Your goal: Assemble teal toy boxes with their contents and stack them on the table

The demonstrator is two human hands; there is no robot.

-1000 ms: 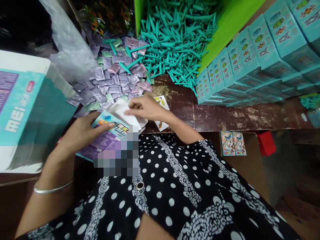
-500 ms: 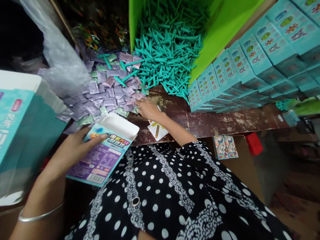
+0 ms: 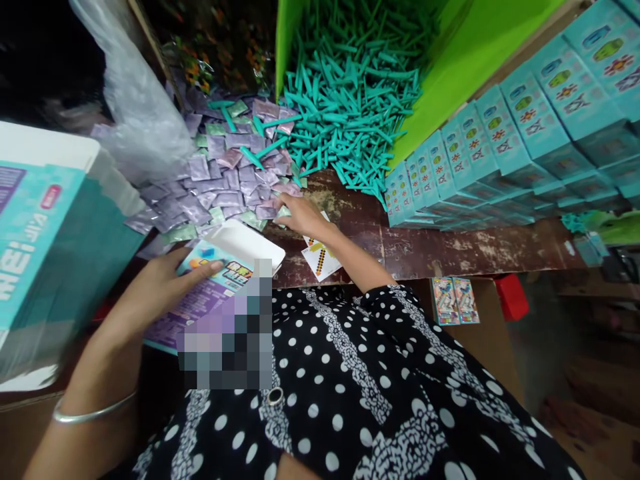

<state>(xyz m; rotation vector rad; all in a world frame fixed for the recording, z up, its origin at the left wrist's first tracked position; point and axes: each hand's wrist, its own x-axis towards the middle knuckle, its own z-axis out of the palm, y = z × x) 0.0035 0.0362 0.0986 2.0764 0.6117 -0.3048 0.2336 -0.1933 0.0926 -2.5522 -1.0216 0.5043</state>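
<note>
My left hand (image 3: 163, 287) grips a flattened purple and teal cardboard box (image 3: 200, 293), thumb across its printed face, the white flap at its top standing open. Pixel blocks cover the box's lower right part. My right hand (image 3: 305, 219) is at the near right edge of a heap of small purple, pink and green sachets (image 3: 225, 180). Its fingers are closed on a pale green sachet (image 3: 283, 213), partly hidden by them. Under my right wrist lie white printed cards (image 3: 323, 261) on the dark worn table (image 3: 360, 233).
Teal plastic hammer-shaped sticks (image 3: 345, 107) fill a bright green bin (image 3: 465, 73) behind. Teal printed boxes (image 3: 520, 127) stand in rows at right. More folded boxes (image 3: 95, 247) stack at far left, beside a clear plastic bag (image 3: 145, 113). Two small packs (image 3: 455, 300) lie below the table edge.
My right hand has closed on a pale green sachet at the heap's edge. The whole view has shifted slightly; my left hand still holds the box.
</note>
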